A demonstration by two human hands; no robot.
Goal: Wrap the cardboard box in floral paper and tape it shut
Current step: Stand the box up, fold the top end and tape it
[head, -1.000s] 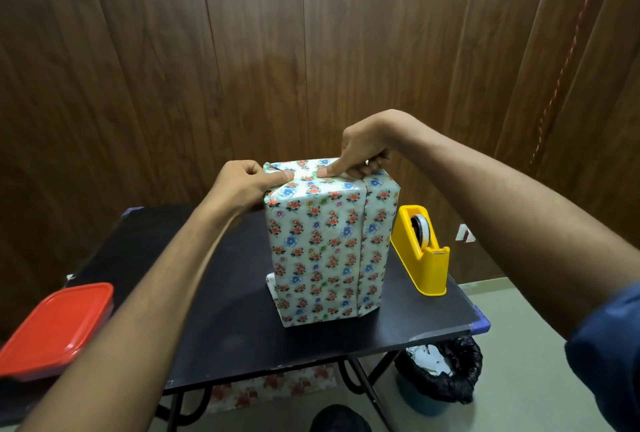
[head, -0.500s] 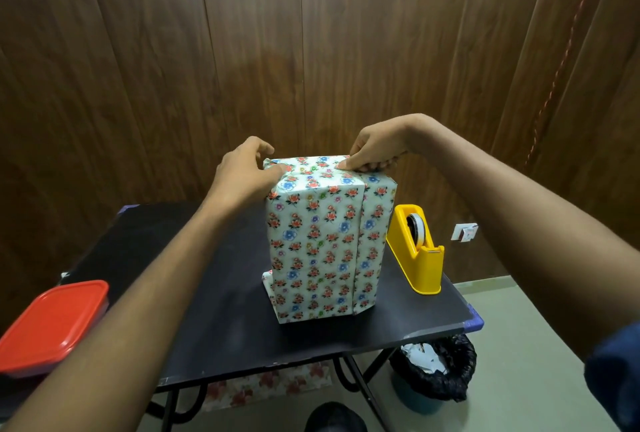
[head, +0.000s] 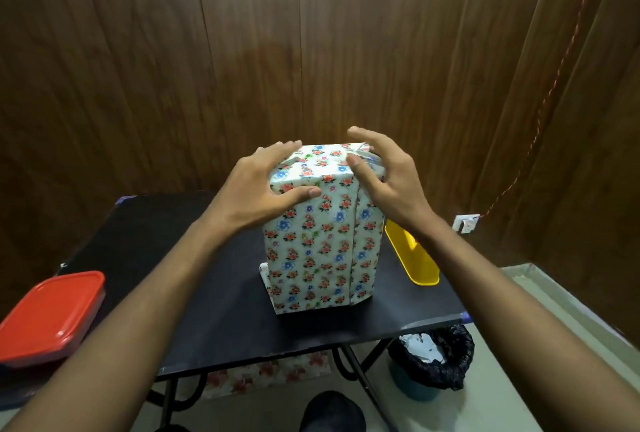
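The box [head: 318, 244], covered in white floral paper, stands upright near the middle of the black table [head: 207, 293]. My left hand [head: 263, 189] lies spread against its upper left side, thumb across the front face and fingers along the top edge. My right hand [head: 384, 175] is spread at the upper right corner, thumb at the top front edge, fingers arched over the top. A flap of paper sticks out at the box's lower left. The yellow tape dispenser [head: 414, 258] stands right of the box, partly hidden by my right wrist.
A red-lidded container [head: 52, 314] sits at the table's left front corner. Under the table's right side stands a bin with a black bag [head: 433, 362]. Floral paper [head: 266, 372] lies on the floor below. A wooden wall rises close behind.
Both hands have let go of their pinch on the top folds and spread out flat around the box's upper corners. The view has moved closer and tilted down.
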